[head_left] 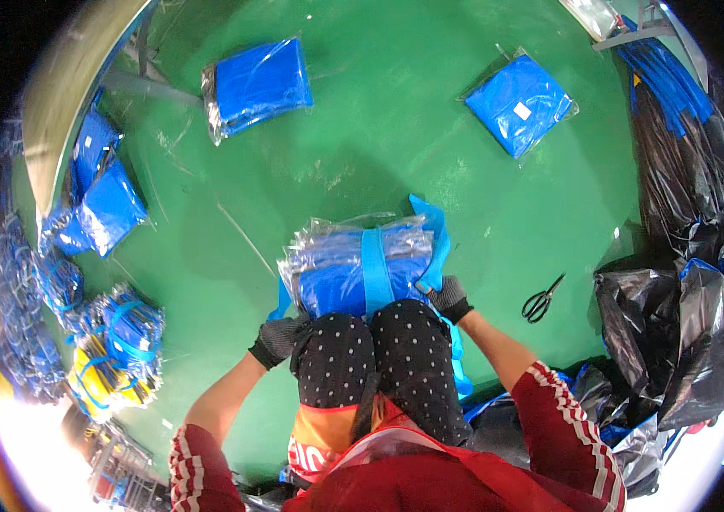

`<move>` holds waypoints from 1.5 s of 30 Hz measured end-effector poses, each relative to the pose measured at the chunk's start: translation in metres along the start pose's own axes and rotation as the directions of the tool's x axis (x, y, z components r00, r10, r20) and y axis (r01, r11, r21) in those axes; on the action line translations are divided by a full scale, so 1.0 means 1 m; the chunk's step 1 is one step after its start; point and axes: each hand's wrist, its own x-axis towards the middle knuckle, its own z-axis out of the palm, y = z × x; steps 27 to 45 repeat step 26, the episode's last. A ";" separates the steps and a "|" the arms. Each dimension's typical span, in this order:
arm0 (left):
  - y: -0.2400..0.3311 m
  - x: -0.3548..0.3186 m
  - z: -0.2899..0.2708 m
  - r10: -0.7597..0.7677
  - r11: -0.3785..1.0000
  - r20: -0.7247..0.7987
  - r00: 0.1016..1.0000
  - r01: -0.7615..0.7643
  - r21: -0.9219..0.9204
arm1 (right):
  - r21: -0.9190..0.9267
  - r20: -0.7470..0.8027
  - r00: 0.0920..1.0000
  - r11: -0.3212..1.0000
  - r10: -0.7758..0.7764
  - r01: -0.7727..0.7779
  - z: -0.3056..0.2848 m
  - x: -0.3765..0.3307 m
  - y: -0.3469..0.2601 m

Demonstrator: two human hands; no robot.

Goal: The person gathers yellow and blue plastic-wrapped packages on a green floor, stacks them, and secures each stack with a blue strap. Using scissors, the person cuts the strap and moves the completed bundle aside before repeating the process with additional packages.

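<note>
A stack of blue folded sheets in clear plastic (328, 282) stands against my knees, with a light blue strap (374, 260) running over its middle. My right hand (449, 300), in a dark grey glove, closes on the strap at the stack's right side, where a loose length stands up and more hangs down beside my leg. At the left side, my gloved left hand (280, 340) is closed low beside my knee, where another piece of the strap runs down into it. Its fingertips are partly hidden.
Black-handled scissors (541, 300) lie on the green floor at the right. Two wrapped blue packs (264, 81) lie farther off, one left and one right. Strapped bundles (127, 333) sit at the left, black plastic bags (648, 316) at the right. A table edge (80, 94) rises at far left.
</note>
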 end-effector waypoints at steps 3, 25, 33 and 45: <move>-0.007 0.013 -0.004 -0.044 0.999 0.052 0.998 0.046 -0.029 | -0.037 0.074 0.988 0.990 0.138 -0.135 0.003 -0.005 0.002; -0.025 -0.102 -0.029 -0.663 0.028 0.439 0.607 0.606 -0.795 | 0.930 0.150 0.775 0.178 0.613 -0.321 -0.022 -0.060 -0.064; -0.025 -0.085 -0.052 -0.675 0.075 0.289 0.680 0.452 -0.889 | 0.919 0.162 0.762 0.186 0.627 -0.348 -0.027 -0.057 -0.073; -0.025 -0.085 -0.052 -0.675 0.075 0.289 0.680 0.452 -0.889 | 0.919 0.162 0.762 0.186 0.627 -0.348 -0.027 -0.057 -0.073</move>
